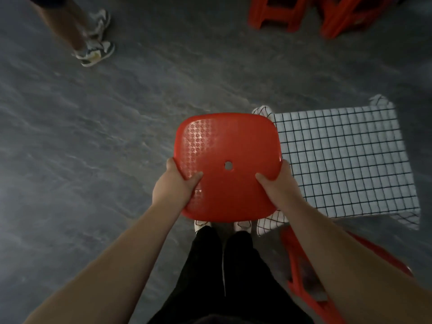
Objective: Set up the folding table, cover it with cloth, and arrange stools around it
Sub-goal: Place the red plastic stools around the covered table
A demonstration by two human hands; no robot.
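I hold a red plastic stool [231, 148] in front of me, its square seat with a small centre hole facing up. My left hand [175, 183] grips the seat's left edge and my right hand [278, 183] grips its right edge, thumbs on top. The stool's legs are hidden under the seat. Just right of it stands the small table [346, 160], covered with a white cloth with a black grid that hangs over its edges. Another red stool [304, 277] stands at the table's near side, partly behind my right forearm.
Several more red stools [315, 17] are grouped at the top right. Another person's legs and sneakers [95, 40] stand at the top left. The floor is dark grey stone. My own feet in white shoes [222, 225] are directly below the held stool.
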